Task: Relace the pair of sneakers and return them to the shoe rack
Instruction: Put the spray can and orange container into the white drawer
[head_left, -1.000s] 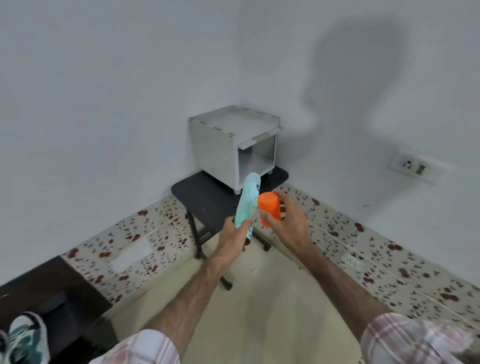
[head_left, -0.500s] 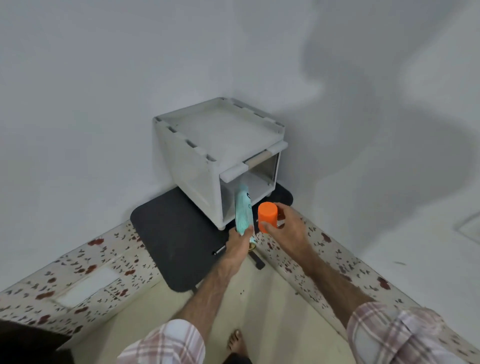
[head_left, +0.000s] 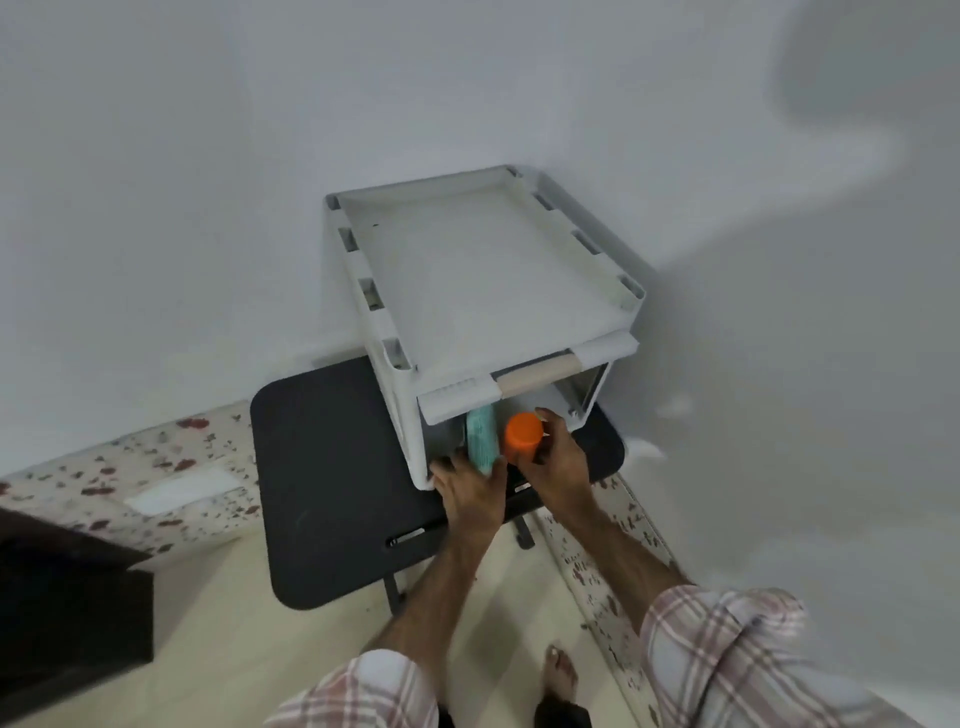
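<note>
A room corner fills the frame: pale grey walls (head_left: 208, 182) meet behind a white plastic storage cabinet (head_left: 483, 280) whose flat, rimmed top sits at centre. The cabinet stands on a small black folding table (head_left: 332, 467), which reaches toward the lower left of centre over a cream floor (head_left: 218, 649). A speckled red-and-white skirting strip (head_left: 130, 483) runs along the foot of the wall at left and again at lower right. A dark piece of furniture (head_left: 67, 608) cuts into the lower left edge.

Just below the cabinet's top, a white front bar with a beige handle (head_left: 535, 375) spans the open front. At that opening, slightly below centre, both hands work side by side. The left hand (head_left: 470, 493) curls around the lower end of a teal cylindrical container (head_left: 480, 436), whose upper end points into the cabinet's open compartment under the bar. The right hand (head_left: 558, 460), just to the right, grips an orange cylindrical object (head_left: 523, 436), its fingers wrapped round the side and the round orange top facing the camera. The two items are nearly touching. Motion blur softens the teal one.

Plaid sleeves (head_left: 727, 660) show at the bottom edge, and a bare foot (head_left: 561, 670) rests on the floor between the forearms. No sneakers can be seen in this view.
</note>
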